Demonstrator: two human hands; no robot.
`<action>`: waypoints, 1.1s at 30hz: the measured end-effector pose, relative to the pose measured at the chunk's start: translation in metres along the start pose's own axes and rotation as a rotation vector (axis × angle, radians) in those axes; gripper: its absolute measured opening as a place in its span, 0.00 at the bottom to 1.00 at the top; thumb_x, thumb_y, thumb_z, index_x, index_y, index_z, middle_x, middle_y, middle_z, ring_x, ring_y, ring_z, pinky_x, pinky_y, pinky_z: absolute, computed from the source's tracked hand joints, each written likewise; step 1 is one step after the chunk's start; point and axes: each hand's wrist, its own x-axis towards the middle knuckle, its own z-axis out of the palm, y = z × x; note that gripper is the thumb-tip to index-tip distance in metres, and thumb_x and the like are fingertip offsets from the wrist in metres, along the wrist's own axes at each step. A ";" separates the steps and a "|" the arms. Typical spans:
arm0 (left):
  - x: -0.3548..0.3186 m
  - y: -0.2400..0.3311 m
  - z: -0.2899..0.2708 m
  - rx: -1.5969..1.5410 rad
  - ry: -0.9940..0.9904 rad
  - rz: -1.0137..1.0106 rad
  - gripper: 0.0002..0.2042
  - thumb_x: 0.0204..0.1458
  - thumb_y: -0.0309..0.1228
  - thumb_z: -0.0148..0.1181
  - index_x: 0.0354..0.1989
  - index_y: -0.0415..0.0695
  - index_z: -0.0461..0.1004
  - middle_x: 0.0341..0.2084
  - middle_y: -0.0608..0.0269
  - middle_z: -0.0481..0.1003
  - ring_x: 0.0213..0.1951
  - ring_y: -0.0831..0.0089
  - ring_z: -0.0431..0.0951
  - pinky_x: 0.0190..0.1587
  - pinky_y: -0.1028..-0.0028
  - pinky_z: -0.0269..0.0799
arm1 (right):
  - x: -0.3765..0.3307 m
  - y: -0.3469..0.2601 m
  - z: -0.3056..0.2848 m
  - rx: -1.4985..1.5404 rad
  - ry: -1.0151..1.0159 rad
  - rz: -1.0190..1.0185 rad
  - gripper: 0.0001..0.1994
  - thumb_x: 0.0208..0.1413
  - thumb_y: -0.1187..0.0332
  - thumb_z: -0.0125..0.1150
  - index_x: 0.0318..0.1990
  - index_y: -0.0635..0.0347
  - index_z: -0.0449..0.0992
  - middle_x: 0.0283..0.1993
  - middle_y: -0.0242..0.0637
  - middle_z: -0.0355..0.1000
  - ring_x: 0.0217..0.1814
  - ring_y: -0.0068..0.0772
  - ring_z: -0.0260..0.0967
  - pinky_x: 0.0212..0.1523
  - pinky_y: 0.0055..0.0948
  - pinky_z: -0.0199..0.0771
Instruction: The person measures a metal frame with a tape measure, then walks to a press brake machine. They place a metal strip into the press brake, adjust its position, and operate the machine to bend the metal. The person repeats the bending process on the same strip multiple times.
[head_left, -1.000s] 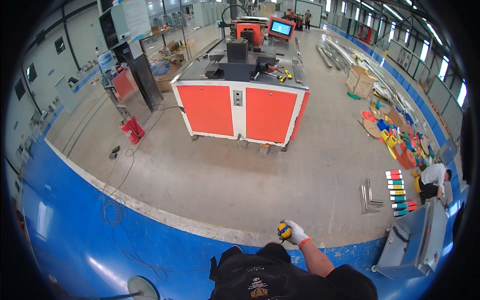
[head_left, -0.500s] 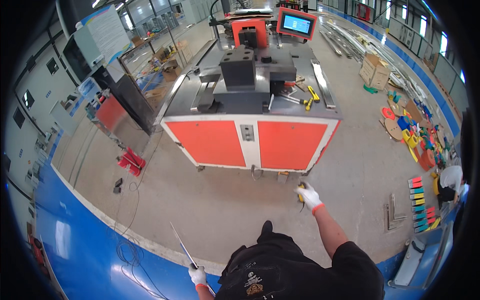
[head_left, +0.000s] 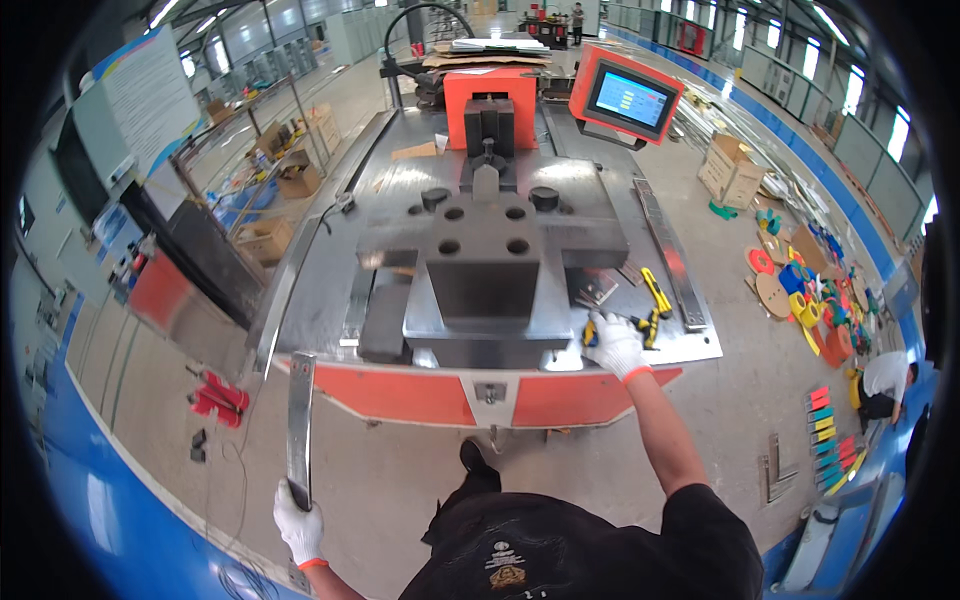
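Note:
My left hand [head_left: 300,522], in a white glove, is closed around the lower end of a long flat metal bar [head_left: 299,425]. The bar stands nearly upright, just off the front left corner of the machine table. On the right, my gloved right hand [head_left: 617,347] is at the table's front edge, closed on a small yellow-and-black tape measure [head_left: 590,333] that its fingers partly cover. Touching or just beyond that hand lie yellow-and-black hand tools [head_left: 652,325], with another yellow-handled tool [head_left: 655,292] behind them.
A dark steel block with holes [head_left: 482,260] stands mid-table on the orange-and-white machine [head_left: 395,390]. An orange-framed screen [head_left: 630,97] rises at the back right. Another metal bar [head_left: 668,250] lies along the right edge. A person [head_left: 886,385] crouches far right near coloured rolls.
I have come closer to the machine. My right hand has gone from above the floor to the tabletop with the tape measure. My left hand has raised the bar toward the table's corner.

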 end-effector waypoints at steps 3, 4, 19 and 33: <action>0.133 0.010 0.024 0.036 -0.004 0.213 0.29 0.45 0.19 0.61 0.61 0.32 0.72 0.45 0.40 0.78 0.48 0.40 0.79 0.51 0.53 0.76 | 0.020 -0.006 0.005 0.164 0.227 0.015 0.39 0.48 0.55 0.76 0.70 0.53 0.69 0.65 0.49 0.71 0.68 0.52 0.70 0.69 0.46 0.71; 0.166 0.038 0.043 0.025 -0.065 0.241 0.29 0.45 0.20 0.62 0.61 0.33 0.72 0.46 0.40 0.78 0.48 0.39 0.79 0.51 0.52 0.76 | 0.017 0.021 0.006 0.343 0.346 0.083 0.36 0.49 0.59 0.76 0.67 0.57 0.72 0.65 0.52 0.73 0.68 0.54 0.71 0.71 0.44 0.69; 0.505 0.264 0.187 0.196 -0.536 0.228 0.24 0.50 0.31 0.65 0.56 0.38 0.70 0.45 0.38 0.80 0.48 0.43 0.83 0.52 0.51 0.79 | 0.124 -0.012 -0.086 1.029 0.404 0.298 0.26 0.63 0.77 0.65 0.69 0.68 0.71 0.64 0.43 0.75 0.65 0.32 0.72 0.68 0.32 0.71; 0.594 0.367 0.142 -1.189 -0.435 0.052 0.11 0.52 0.28 0.65 0.41 0.37 0.80 0.29 0.61 0.80 0.32 0.74 0.80 0.38 0.73 0.75 | 0.252 -0.021 -0.167 1.117 0.225 0.021 0.27 0.64 0.80 0.62 0.70 0.68 0.69 0.66 0.45 0.75 0.69 0.34 0.72 0.71 0.32 0.70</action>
